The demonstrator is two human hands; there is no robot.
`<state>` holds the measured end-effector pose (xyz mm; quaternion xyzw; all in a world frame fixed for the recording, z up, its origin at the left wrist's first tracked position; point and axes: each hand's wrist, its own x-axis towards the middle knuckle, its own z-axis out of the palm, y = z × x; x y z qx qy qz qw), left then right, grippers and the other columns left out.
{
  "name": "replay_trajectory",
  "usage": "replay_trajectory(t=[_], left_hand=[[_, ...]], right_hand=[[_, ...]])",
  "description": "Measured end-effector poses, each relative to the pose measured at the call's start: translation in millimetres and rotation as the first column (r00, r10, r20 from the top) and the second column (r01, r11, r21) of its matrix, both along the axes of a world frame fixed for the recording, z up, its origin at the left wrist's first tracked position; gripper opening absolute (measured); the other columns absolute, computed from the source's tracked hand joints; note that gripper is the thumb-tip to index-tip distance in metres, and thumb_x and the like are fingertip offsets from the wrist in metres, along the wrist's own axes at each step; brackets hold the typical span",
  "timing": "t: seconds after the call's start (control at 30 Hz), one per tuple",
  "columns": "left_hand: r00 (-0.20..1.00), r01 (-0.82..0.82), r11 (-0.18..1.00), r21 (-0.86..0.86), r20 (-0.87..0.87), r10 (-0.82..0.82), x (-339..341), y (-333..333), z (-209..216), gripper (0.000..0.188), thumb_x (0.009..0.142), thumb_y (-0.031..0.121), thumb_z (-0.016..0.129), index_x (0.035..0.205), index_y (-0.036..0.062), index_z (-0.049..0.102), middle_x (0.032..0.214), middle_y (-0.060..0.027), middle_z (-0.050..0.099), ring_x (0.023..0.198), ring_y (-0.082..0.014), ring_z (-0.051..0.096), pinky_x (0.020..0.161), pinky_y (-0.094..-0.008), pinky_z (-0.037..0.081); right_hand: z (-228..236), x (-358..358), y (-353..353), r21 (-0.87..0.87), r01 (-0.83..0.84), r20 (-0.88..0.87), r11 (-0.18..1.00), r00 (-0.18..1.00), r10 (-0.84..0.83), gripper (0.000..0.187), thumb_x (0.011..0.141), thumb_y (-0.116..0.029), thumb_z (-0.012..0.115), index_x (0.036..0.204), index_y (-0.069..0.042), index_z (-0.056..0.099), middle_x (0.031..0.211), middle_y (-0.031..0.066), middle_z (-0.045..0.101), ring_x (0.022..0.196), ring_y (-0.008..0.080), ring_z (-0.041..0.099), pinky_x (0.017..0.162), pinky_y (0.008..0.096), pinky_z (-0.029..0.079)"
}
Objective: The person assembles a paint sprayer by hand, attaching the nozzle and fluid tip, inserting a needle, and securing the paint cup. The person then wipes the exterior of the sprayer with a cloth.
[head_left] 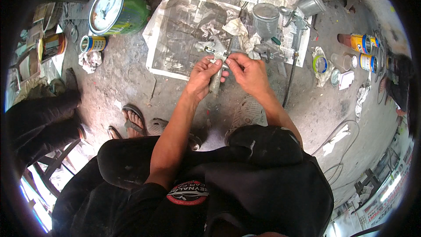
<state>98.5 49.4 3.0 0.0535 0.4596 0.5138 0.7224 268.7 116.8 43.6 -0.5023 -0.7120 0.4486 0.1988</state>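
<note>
A sheet of newspaper (175,39) is spread on the concrete floor (123,79). At its ten o'clock a large green paint can (118,11) is laid on its side, with a small blue tin (93,43) just below it. At three o'clock, small orange-and-blue cans (364,44) are seen beside a white rag (362,96).

A dull grey metal spray gun body (215,63), paint-stained and without its cup, is held handle-down above the spread newspaper, its nozzle end pointing away to the left.
</note>
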Motion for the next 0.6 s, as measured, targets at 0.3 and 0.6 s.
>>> replay_trajectory(t=[0.3, 0.6], left_hand=[[1.000, -0.026, 0.999, 0.031, 0.005, 0.026, -1.9, -2.0, -7.1, 0.037, 0.098, 0.006, 0.068, 0.128, 0.0018, 0.046, 0.104, -0.0113, 0.073, 0.084, -0.0200, 0.073, 0.066, -0.0297, 0.060], [0.991, -0.112, 0.993, 0.022, -0.076, 0.113, -0.9, -6.2, -19.3, 0.035, 0.098, 0.007, 0.069, 0.125, 0.0043, 0.047, 0.098, -0.0116, 0.072, 0.084, -0.0220, 0.074, 0.067, -0.0313, 0.060]], right_hand=[[-9.9, 1.9, -2.0, -0.104, 0.058, -0.093, 0.993, 0.993, -0.067, 0.026, 0.093, -0.025, 0.074, 0.109, -0.006, 0.074, 0.086, 0.0133, 0.077, 0.071, 0.0259, 0.075, 0.066, 0.0348, 0.057], [-9.7, 13.8, 3.0, -0.158, -0.013, 0.047, 0.987, 0.999, 0.021, 0.032, 0.095, -0.031, 0.071, 0.113, -0.004, 0.073, 0.089, 0.0155, 0.077, 0.078, 0.0234, 0.074, 0.072, 0.0360, 0.057]])
